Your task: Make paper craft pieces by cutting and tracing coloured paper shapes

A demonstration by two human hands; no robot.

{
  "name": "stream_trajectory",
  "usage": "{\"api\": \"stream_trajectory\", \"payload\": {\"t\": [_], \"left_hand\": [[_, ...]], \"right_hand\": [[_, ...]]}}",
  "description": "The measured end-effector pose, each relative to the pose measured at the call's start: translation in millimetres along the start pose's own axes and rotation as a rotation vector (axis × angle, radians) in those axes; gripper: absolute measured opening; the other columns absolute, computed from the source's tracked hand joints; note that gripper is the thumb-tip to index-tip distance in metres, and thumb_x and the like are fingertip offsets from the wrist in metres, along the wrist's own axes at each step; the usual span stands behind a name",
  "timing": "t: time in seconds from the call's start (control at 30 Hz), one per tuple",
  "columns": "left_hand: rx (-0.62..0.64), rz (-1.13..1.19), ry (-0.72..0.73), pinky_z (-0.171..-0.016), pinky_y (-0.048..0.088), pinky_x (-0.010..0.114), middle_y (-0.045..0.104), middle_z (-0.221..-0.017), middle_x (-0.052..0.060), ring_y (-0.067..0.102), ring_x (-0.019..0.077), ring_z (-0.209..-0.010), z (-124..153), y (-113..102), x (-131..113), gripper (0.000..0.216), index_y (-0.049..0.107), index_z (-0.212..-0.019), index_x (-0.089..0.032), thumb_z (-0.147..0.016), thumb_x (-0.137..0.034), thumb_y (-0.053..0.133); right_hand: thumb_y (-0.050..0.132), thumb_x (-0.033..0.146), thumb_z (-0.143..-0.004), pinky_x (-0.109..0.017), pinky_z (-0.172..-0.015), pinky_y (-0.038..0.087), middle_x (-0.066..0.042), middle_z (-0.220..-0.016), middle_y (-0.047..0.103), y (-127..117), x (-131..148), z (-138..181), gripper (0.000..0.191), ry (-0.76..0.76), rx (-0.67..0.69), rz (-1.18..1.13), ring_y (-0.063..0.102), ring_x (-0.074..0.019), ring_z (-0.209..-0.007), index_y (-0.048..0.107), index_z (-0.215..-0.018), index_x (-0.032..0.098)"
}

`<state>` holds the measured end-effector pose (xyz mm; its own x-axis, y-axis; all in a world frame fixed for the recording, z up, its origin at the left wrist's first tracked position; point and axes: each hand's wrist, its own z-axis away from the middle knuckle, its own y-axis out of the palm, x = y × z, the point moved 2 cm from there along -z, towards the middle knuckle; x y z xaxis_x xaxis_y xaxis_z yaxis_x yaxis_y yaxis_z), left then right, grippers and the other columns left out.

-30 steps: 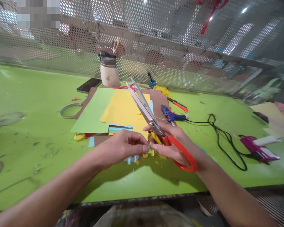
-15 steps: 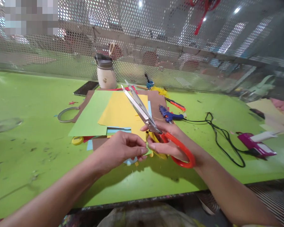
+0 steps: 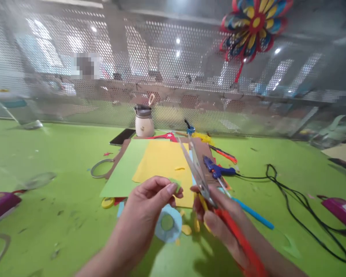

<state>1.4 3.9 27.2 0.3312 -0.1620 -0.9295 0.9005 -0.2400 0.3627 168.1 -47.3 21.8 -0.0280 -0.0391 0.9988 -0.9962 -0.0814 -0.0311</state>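
Observation:
My left hand (image 3: 145, 207) pinches a small piece of green paper (image 3: 177, 184) between thumb and fingers. My right hand (image 3: 226, 217) grips scissors (image 3: 198, 175) with red handles, their blades pointing up and slightly apart. A yellow item (image 3: 202, 203), whose kind I cannot make out, shows in the same hand. Below the hands lies a light blue paper disc (image 3: 176, 226) with a green circle at its middle. Small yellow paper scraps (image 3: 186, 230) are beside it. Behind my hands, a yellow sheet (image 3: 161, 161) overlaps a green sheet (image 3: 119, 175).
A blue glue gun (image 3: 219, 170) with a black cord (image 3: 288, 200) lies right, near a blue stick (image 3: 255, 214). Tape roll (image 3: 92, 169), phone (image 3: 122, 136) and white bottle (image 3: 144, 125) are left and behind. Perforated screen (image 3: 167, 88) borders the table's back.
The view has tilted up and shifted left. My hands appear lower; the green piece in my left hand and the blue disc beneath now show more clearly.

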Motion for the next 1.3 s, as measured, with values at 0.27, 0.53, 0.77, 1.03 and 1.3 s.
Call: {"api": "stream_trajectory", "payload": {"t": [0.27,0.53,0.77,1.03,1.3], "left_hand": [[-0.178,0.171,0.062,-0.069,0.044,0.024,0.068,-0.077,0.001,0.058,0.012,-0.07,12.9,10.9,-15.2,0.017,0.069,-0.072,-0.02,-0.068,-0.032,0.081],[-0.174,0.229,0.118,-0.081,0.045,0.025,0.068,-0.08,0.0,0.06,0.0131,-0.081,0.0,21.4,-9.0,0.017,0.07,-0.073,-0.018,-0.068,-0.029,0.082],[-0.124,0.294,0.05,-0.077,0.047,0.023,0.069,-0.079,0.001,0.061,0.0133,-0.081,1.2,30.8,3.0,0.014,0.069,-0.075,-0.016,-0.073,-0.027,0.078],[-0.13,0.312,0.04,-0.077,0.048,0.023,0.068,-0.076,0.002,0.059,0.0128,-0.078,0.2,44.3,7.6,0.013,0.07,-0.073,-0.016,-0.072,-0.026,0.078],[-0.099,0.338,-0.026,-0.055,0.045,0.019,0.06,-0.069,-0.002,0.053,0.0098,-0.063,2.1,52.1,10.1,0.017,0.066,-0.073,-0.017,-0.073,-0.031,0.077]], "right_hand": [[0.043,0.077,-0.079,-0.03,-0.058,0.039,-0.003,-0.079,0.054,23.5,-20.7,9.0,0.064,-0.206,-0.049,0.151,0.048,-0.0161,-0.064,0.054,-0.111,0.023],[0.04,0.073,-0.084,-0.027,-0.056,0.042,-0.001,-0.074,0.055,27.8,-28.1,-0.5,0.06,-0.231,-0.05,0.179,0.054,-0.015,-0.061,0.053,-0.111,0.022],[0.039,0.075,-0.083,-0.028,-0.054,0.043,-0.002,-0.076,0.056,26.4,-34.8,-1.3,0.062,-0.202,-0.104,0.19,0.054,-0.0156,-0.06,0.053,-0.112,0.022],[0.033,0.078,-0.082,-0.03,-0.057,0.043,-0.002,-0.077,0.055,26.8,-33.9,4.8,0.065,-0.192,-0.209,0.232,0.052,-0.0181,-0.065,0.053,-0.113,0.024],[0.038,0.078,-0.08,-0.029,-0.057,0.045,-0.002,-0.079,0.053,27.9,-43.2,5.8,0.063,-0.157,-0.218,0.136,0.049,-0.0156,-0.06,0.057,-0.106,0.024]]}}
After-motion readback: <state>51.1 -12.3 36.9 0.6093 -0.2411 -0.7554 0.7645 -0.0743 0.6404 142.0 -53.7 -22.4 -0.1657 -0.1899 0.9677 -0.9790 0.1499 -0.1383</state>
